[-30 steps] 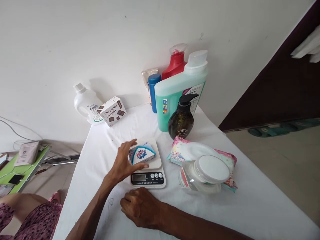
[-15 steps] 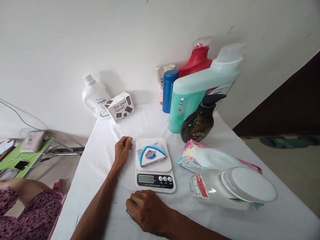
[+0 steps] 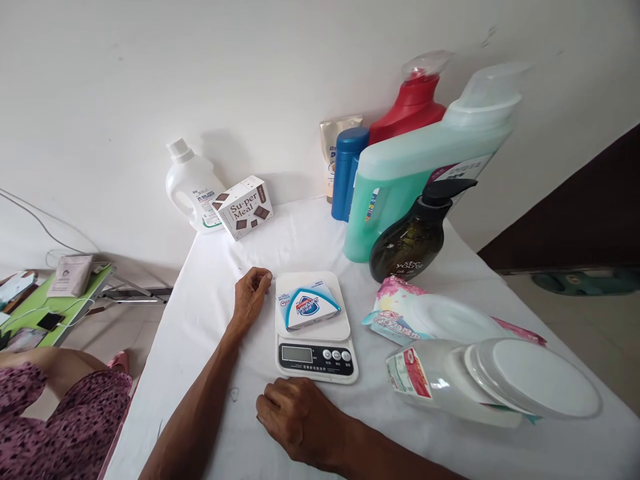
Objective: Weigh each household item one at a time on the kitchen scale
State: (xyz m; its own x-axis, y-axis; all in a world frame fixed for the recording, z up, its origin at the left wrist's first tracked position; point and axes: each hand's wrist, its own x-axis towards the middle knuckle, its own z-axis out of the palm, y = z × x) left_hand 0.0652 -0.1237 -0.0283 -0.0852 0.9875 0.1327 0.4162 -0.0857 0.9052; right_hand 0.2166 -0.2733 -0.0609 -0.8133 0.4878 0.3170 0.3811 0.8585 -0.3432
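Observation:
A white kitchen scale (image 3: 315, 370) lies on the white-covered table, its small display blank. On its platform rests a Safeguard soap box (image 3: 311, 307), tilted slightly. To the left of the platform, my left hand (image 3: 250, 293) rests on the cloth with fingers curled in, fingertips close to the scale's edge. My right hand (image 3: 300, 420) lies as a loose fist just in front of the scale's front edge, knuckles up. Nothing shows in either hand, and neither touches the soap box.
Behind stand a white jug (image 3: 195, 187), a Su-per Meal box (image 3: 246, 208), a blue bottle (image 3: 347, 173), a red bottle (image 3: 407, 110) and a green-liquid jug (image 3: 380, 200). Rightward are a dark pump bottle (image 3: 410, 243), a colourful pack (image 3: 400, 310) and a white-lidded jar (image 3: 450, 380). A person sits at left.
The camera view has shifted a little, so everything appears slightly displaced. My hands, the scale and the soap box keep their places relative to each other.

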